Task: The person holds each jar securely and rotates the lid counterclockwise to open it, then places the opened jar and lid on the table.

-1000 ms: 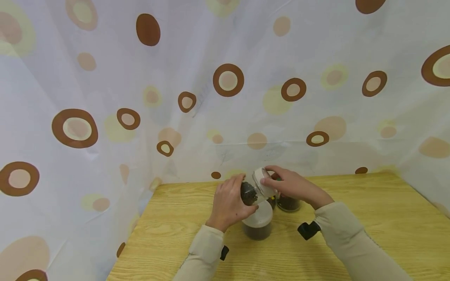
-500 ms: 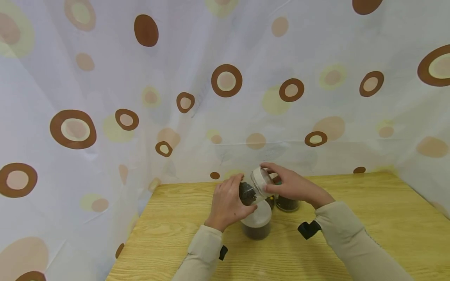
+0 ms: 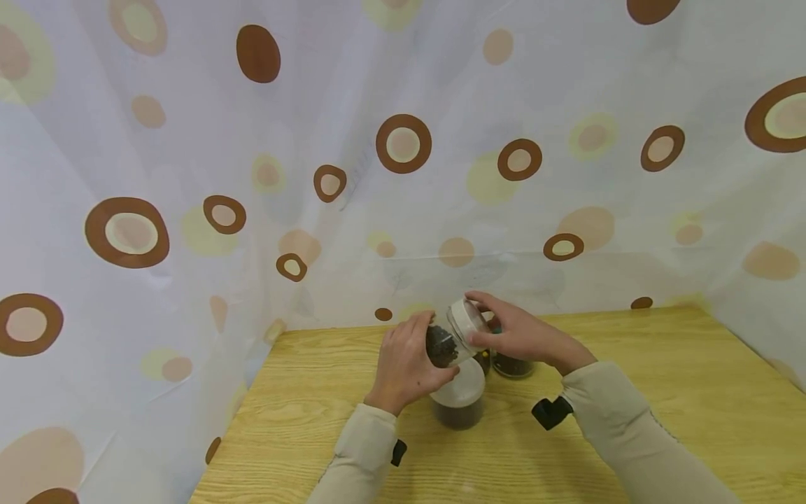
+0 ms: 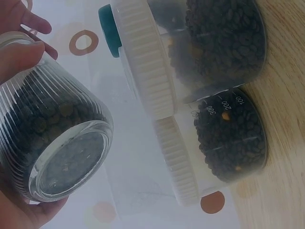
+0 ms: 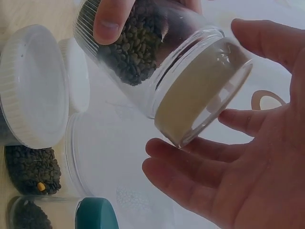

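Observation:
My left hand grips a clear ribbed glass jar, part filled with dark seeds. The jar is tilted on its side above the table, its base facing the left wrist camera. At its other end sits a pale screw lid. My right hand holds this lid by its edge, thumb on one side and fingers on the other, with the palm apart from it. Directly under the held jar stands a wider jar with a white lid, upright on the table.
Behind the white-lidded jar, more seed jars stand close together, one with a teal lid and one with measuring marks. They rest on a wood-grain table. A white spotted sheet hangs behind and at the sides.
My right hand has shifted its fingers round the lid, the thumb now lower on its edge. The left hand and jar stay almost in place. The head view has drifted slightly.

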Demonstrator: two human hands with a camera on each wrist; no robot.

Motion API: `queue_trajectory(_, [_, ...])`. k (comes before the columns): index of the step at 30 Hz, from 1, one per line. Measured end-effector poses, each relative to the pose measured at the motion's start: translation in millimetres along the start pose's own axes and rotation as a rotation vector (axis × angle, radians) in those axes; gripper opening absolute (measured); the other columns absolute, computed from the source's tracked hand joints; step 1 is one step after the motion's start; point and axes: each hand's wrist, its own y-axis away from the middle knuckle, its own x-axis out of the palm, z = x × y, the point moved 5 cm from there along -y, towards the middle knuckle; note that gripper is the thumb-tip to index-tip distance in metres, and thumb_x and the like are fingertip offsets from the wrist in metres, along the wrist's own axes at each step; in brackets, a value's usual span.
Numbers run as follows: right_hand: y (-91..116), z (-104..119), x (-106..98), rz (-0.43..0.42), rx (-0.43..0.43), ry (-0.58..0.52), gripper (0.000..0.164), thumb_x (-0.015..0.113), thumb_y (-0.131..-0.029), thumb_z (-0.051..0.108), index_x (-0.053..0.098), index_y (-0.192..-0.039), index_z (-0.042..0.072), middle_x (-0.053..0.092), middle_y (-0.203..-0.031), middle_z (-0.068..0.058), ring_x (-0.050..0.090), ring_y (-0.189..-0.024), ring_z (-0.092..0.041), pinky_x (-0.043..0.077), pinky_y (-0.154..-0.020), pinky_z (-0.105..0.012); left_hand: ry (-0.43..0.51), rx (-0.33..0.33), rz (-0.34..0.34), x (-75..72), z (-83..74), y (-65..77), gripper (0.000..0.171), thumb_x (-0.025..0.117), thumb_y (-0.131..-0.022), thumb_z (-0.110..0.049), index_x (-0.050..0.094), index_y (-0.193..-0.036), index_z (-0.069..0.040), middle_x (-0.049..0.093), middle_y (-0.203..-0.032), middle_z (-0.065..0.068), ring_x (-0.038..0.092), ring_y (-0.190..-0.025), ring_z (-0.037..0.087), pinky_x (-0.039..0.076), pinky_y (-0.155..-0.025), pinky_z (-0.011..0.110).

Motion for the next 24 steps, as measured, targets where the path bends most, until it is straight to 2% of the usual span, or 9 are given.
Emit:
queue_trajectory(4, [0.2, -0.7, -0.1, -0.006, 0.038, -0.001, 0.073, 0.046, -0.103, 0.045, 0.017, -0.159, 0.009, 0.036, -0.154, -0.028, 0.046, -0.136, -0.047, 0.044, -0.106, -0.059, -0.008, 0.001, -0.005, -0.1, -1.0, -1.0, 0.088, 0.089, -0.063, -0.050, 0.056, -0.134, -0.010, 0.067, -0.125, 0.004, 0.069, -0.105, 0.021, 0.055, -0.090, 0.043])
queue_trajectory(8, [0.0, -3.1, -2.1, -0.022, 0.125, 0.018, 0.072, 0.031, -0.105, 0.054, 0.015, -0.160, 0.010, 0.029, -0.159, -0.026, 0.036, -0.143, -0.048, 0.035, -0.111, -0.063, -0.014, 0.004, -0.007, 0.0, -2.2, -0.9, 0.088, 0.089, -0.062, -0.050, 0.056, -0.133, -0.009, 0.068, -0.124, 0.003, 0.069, -0.105, 0.022, 0.055, -0.090, 0.043])
queue_trajectory(11, [-0.7, -5.0, -4.3, -0.032, 0.181, 0.024, 0.073, 0.027, -0.105, 0.056, 0.019, -0.159, 0.008, 0.033, -0.157, -0.026, 0.051, -0.130, -0.045, 0.046, -0.102, -0.057, -0.011, 0.002, -0.004, 0.5, -2.5, -0.4, 0.088, 0.089, -0.062, -0.050, 0.056, -0.133, -0.009, 0.068, -0.125, 0.003, 0.069, -0.105, 0.022, 0.055, -0.091, 0.042])
queue_trajectory(13, [-0.8, -5.8, -5.3, -0.036, 0.213, 0.010, 0.072, 0.027, -0.104, 0.058, 0.024, -0.157, 0.009, 0.048, -0.144, -0.026, 0.063, -0.108, -0.038, 0.054, -0.085, -0.048, -0.008, -0.002, -0.004, 0.7, -2.2, -0.2, 0.088, 0.090, -0.062, -0.050, 0.056, -0.133, -0.009, 0.068, -0.125, 0.003, 0.069, -0.106, 0.022, 0.055, -0.090, 0.042])
queue_trajectory(15, [-0.4, -6.5, -5.2, -0.033, 0.240, -0.025, 0.072, 0.028, -0.103, 0.060, 0.029, -0.155, 0.010, 0.058, -0.122, -0.023, 0.062, -0.084, -0.027, 0.052, -0.068, -0.038, -0.007, -0.003, -0.005, 0.8, -2.0, -0.4, 0.088, 0.090, -0.062, -0.049, 0.056, -0.133, -0.009, 0.068, -0.125, 0.004, 0.069, -0.106, 0.022, 0.055, -0.090, 0.042])
queue_trajectory(17, [-0.3, -7.3, -5.3, -0.040, 0.267, -0.041, 0.073, 0.028, -0.102, 0.063, 0.034, -0.153, 0.011, 0.060, -0.106, -0.016, 0.057, -0.074, -0.021, 0.048, -0.061, -0.034, -0.009, -0.001, -0.007, 0.8, -2.0, -0.5, 0.088, 0.090, -0.062, -0.049, 0.056, -0.133, -0.009, 0.068, -0.124, 0.003, 0.069, -0.106, 0.022, 0.055, -0.090, 0.043])
queue_trajectory(21, [-0.5, -7.7, -5.0, -0.054, 0.318, -0.024, 0.076, 0.027, -0.099, 0.068, 0.048, -0.140, 0.008, 0.058, -0.092, -0.012, 0.057, -0.068, -0.021, 0.050, -0.058, -0.034, -0.014, 0.006, -0.001, 1.5, -2.8, -0.5, 0.088, 0.089, -0.062, -0.050, 0.056, -0.133, -0.009, 0.067, -0.125, 0.003, 0.069, -0.106, 0.022, 0.055, -0.091, 0.043])
queue_trajectory(24, [-1.7, -6.6, -3.8, -0.047, 0.336, -0.007, 0.077, 0.030, -0.098, 0.070, 0.051, -0.136, 0.006, 0.059, -0.086, -0.010, 0.058, -0.065, -0.021, 0.051, -0.056, -0.034, -0.014, 0.011, 0.000, 1.9, -2.9, 0.2, 0.088, 0.089, -0.063, -0.050, 0.056, -0.133, -0.009, 0.067, -0.125, 0.004, 0.068, -0.107, 0.023, 0.054, -0.092, 0.043])
